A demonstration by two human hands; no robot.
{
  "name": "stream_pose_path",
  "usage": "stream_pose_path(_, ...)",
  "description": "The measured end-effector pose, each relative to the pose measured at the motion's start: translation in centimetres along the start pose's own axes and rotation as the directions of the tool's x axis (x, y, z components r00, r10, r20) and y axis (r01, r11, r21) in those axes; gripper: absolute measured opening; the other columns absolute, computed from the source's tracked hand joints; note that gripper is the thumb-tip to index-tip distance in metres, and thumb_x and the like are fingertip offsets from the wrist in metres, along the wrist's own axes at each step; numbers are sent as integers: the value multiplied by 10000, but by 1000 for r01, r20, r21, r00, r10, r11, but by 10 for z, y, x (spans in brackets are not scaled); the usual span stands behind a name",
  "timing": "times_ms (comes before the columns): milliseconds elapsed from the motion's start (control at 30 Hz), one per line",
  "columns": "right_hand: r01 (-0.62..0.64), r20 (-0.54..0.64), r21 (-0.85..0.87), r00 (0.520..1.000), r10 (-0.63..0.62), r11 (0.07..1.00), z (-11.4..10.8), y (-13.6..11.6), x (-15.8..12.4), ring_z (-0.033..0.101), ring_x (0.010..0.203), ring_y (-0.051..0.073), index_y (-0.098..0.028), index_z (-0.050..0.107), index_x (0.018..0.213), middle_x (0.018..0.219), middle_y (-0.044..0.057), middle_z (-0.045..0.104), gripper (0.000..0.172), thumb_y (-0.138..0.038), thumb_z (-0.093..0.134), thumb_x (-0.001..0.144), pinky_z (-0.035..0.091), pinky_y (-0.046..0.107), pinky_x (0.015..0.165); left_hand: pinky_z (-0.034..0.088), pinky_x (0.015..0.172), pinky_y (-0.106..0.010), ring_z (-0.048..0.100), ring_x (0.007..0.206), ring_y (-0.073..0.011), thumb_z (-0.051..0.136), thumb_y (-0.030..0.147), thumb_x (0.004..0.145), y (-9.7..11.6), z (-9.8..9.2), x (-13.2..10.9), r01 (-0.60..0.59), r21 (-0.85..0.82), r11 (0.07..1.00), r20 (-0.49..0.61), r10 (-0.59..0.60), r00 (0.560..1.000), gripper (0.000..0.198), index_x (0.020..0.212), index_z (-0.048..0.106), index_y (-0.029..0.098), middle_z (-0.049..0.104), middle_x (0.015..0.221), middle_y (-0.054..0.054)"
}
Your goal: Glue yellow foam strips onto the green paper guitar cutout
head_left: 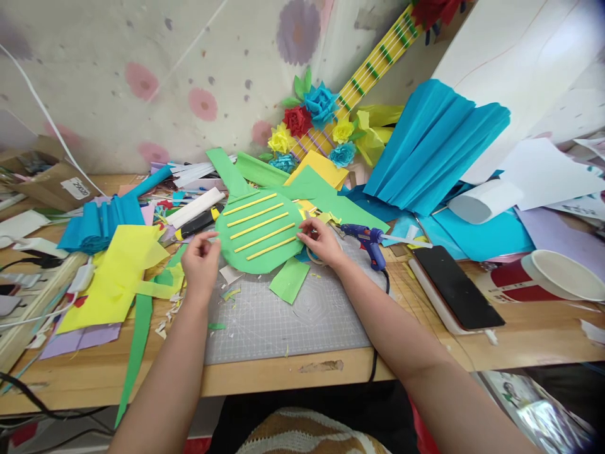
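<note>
A rounded green paper piece [261, 228] with several yellow strips across it is held upright, tilted back, above the grey cutting mat [288, 325]. My left hand [201, 261] is at its left edge, fingers curled, thumb and fingertips pinched on the edge. On the opposite edge, my right hand [321, 243] pinches the green piece between thumb and fingers. A small green paper scrap [290, 280] lies just below it on the mat. To the right of my right hand rests a blue glue gun [368, 241] with a glue stick in its back.
Blue crepe paper [430, 151] stands at the back right. A decorated yellow paper guitar neck [378, 60] leans on the wall. A phone [456, 287] and a paper cup [551, 277] are on the right. Yellow paper [113, 277] and a power strip sit left.
</note>
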State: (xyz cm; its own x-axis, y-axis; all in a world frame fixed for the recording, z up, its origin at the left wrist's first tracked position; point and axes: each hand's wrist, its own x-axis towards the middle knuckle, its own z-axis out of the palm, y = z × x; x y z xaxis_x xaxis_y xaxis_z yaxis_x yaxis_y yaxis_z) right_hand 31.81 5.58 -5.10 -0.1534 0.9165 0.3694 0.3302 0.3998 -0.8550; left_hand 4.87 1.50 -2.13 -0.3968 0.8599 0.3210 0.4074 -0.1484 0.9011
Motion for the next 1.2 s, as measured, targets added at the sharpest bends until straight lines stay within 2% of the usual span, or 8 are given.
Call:
stream_pose_path(67,-44,-104,69,993,51,997,1,2,1,452,667,122,-209,488,874,770,-4,468,182,-320,575,759,391,254,583,327,547,-224,338,534,-83,588,305,680,-7,-1,7,89,-23,996,-155,-91,984,254,897,571,176,346,607,64)
stream_pose_path(133,-71,-159,80,984,83,994,1,3,2,436,654,116,-210,463,892,781,-7,462,223,-324,585,744,388,258,590,362,585,-234,363,572,-84,643,313,633,-11,0,9,126,21,992,-192,-119,974,346,930,530,178,385,684,51)
stream_pose_path(200,-97,-147,56,984,104,994,0,3,2,427,647,114,-208,451,912,783,-10,453,282,-339,611,721,384,264,595,399,644,-257,390,637,-92,711,337,569,-13,3,6,67,112,991,-162,-48,986,472,964,500,186,408,797,23)
stream_pose_path(300,-118,-63,19,991,119,993,0,5,2,428,650,114,-210,440,935,796,-12,442,365,-374,652,687,386,272,602,424,755,-309,424,764,-123,777,364,488,-13,7,-2,-67,225,972,-34,77,996,630,1017,471,207,401,936,-14)
stream_pose_path(433,-109,-1,6,994,109,994,-1,10,2,423,655,112,-217,430,963,827,-10,431,430,-396,679,662,393,272,602,442,773,-345,445,828,-148,796,385,461,-15,9,-6,-52,231,972,82,34,996,706,1057,452,228,387,983,-30)
stream_pose_path(667,-114,52,6,992,114,993,-5,6,4,434,681,121,-211,423,938,839,-3,427,422,-366,678,638,405,279,607,455,767,-364,453,872,-173,790,376,462,-22,7,-3,-78,251,965,141,43,989,724,1084,446,238,392,986,-31)
stream_pose_path(867,-141,48,-8,989,141,990,-4,4,4,422,660,113,-211,420,898,818,-11,428,382,-335,667,635,406,275,598,453,782,-369,461,881,-174,790,392,462,-23,7,-1,-71,254,965,172,27,985,740,1094,438,236,391,1007,-36)
stream_pose_path(1200,-114,26,-50,993,115,992,-2,9,3,420,661,113,-208,421,894,818,-8,436,354,-318,647,645,403,273,596,456,782,-387,476,920,-196,788,394,470,-21,5,-1,-95,263,960,204,41,978,758,1116,427,235,405,1012,-39)
